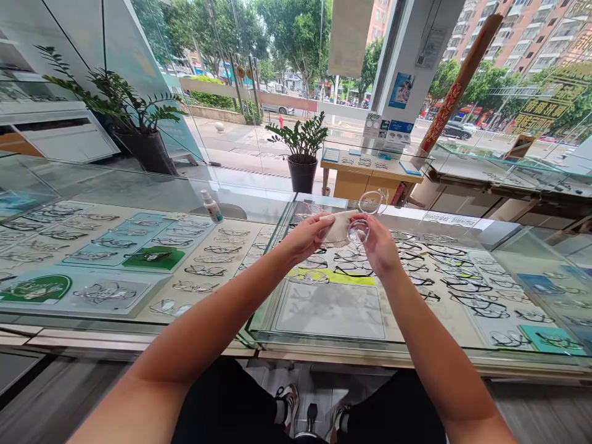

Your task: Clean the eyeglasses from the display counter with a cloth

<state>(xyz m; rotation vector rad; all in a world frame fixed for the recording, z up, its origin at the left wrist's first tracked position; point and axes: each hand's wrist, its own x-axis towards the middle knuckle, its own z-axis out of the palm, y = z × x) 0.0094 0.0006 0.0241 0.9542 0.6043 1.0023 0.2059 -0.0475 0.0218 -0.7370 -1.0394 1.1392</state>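
Note:
A pair of clear-rimmed eyeglasses (359,232) is held up above the glass counter, one round lens showing. My right hand (383,246) grips it by the right side, fingers closed. Between my hands a pale cleaning cloth (337,228) covers the other side of the glasses. My left hand (309,237) pinches this cloth at its left edge; the lens beneath is hidden. Just behind my right hand, a round clear rim (371,201) shows over the counter top; whether it is a separate pair I cannot tell.
Rows of eyeglasses (467,277) lie inside the glass display counter (324,345). A white spray bottle (211,206) stands on the counter top to the left. Beyond are a potted plant (303,148), a wooden display table (356,182) and large windows.

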